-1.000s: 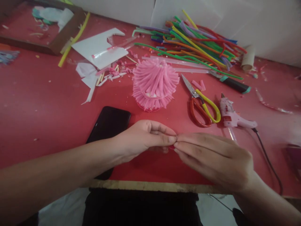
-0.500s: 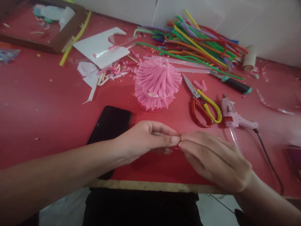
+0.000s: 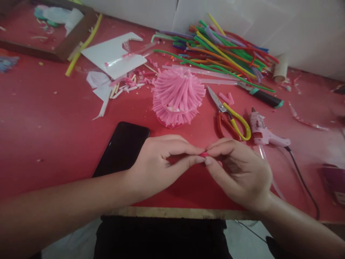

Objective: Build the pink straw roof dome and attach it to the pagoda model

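My left hand point(image 3: 161, 162) and my right hand point(image 3: 239, 171) meet fingertip to fingertip just above the red table point(image 3: 54, 118). Both pinch a small pink piece point(image 3: 204, 154), which is mostly hidden by the fingers. Beyond the hands stands a pink dome point(image 3: 178, 95) covered in short pink straw pieces. A black phone point(image 3: 121, 147) lies just left of my left hand.
Red and yellow scissors point(image 3: 229, 117) and a pink glue gun point(image 3: 262, 131) with a cable lie to the right. Several coloured straws point(image 3: 223, 50) are piled at the back, by a knife point(image 3: 262, 95). White paper point(image 3: 113, 54), pink scraps point(image 3: 134, 81) and a wooden frame point(image 3: 67, 43) sit at left.
Both hands have lifted off the table and turned, with fingers now curled into a pinch on the pink piece, which shows between the fingertips.
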